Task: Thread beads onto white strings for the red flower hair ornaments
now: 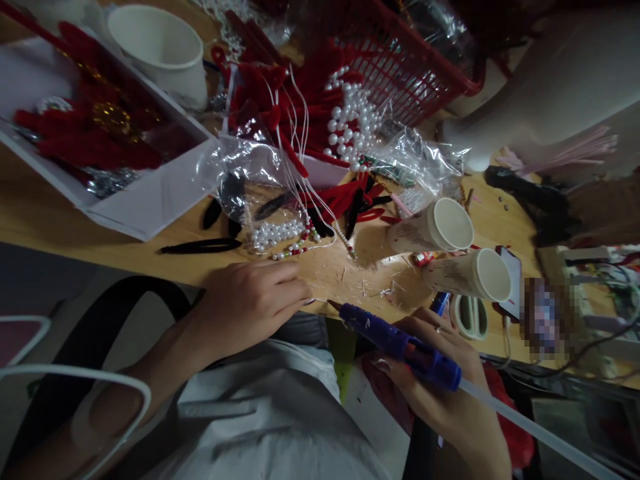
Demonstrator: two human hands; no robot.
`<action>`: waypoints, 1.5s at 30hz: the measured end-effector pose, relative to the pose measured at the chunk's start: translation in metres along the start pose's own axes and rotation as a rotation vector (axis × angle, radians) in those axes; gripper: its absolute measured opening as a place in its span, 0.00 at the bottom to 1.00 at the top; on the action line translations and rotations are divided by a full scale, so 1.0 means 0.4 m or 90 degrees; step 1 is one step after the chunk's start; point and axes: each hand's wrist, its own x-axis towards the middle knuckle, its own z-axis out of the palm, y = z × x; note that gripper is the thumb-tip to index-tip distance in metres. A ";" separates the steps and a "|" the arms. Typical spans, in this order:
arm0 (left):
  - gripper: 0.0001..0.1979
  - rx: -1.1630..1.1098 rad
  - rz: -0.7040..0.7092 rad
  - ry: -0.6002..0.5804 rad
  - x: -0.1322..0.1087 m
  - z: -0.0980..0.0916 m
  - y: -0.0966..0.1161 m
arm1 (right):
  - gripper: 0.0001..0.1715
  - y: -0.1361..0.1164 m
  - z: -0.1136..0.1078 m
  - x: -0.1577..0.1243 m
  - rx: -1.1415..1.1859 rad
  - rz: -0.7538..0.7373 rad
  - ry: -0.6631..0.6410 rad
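A blue hot glue gun point(390, 340) with a clear glue stick point(530, 417) in its back end is gripped in my right hand point(445, 373). Its dark nozzle points left, close to the fingertips of my left hand point(260, 297). Those fingers are pinched together at the table's front edge on the end of a thin white cord point(320, 300), which reaches the nozzle. Just beyond lies a string of small white, red and green beads point(290, 253), with long white cords point(295, 167) trailing back from the pile.
Two paper cups point(453, 225) lean at the right near scissors point(469, 315) and a phone point(511, 280). A white box point(150, 200) of red fuzzy pieces stands left, a red basket point(400, 60) behind. Pearl beads point(350, 123), plastic bags and glue scraps point(370, 287) cover the wooden table point(320, 267).
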 end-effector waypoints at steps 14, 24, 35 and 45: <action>0.15 0.001 0.000 0.005 -0.003 0.005 -0.006 | 0.04 0.004 0.003 -0.012 0.009 0.023 0.009; 0.14 -0.011 0.014 0.023 -0.006 0.006 -0.009 | 0.08 -0.011 0.021 -0.005 0.017 0.016 0.023; 0.12 0.004 0.026 0.038 -0.003 0.010 -0.013 | 0.10 -0.019 0.024 -0.017 0.021 0.016 0.047; 0.10 0.004 0.031 0.043 -0.003 0.011 -0.011 | 0.16 -0.017 0.033 -0.021 -0.025 0.034 0.088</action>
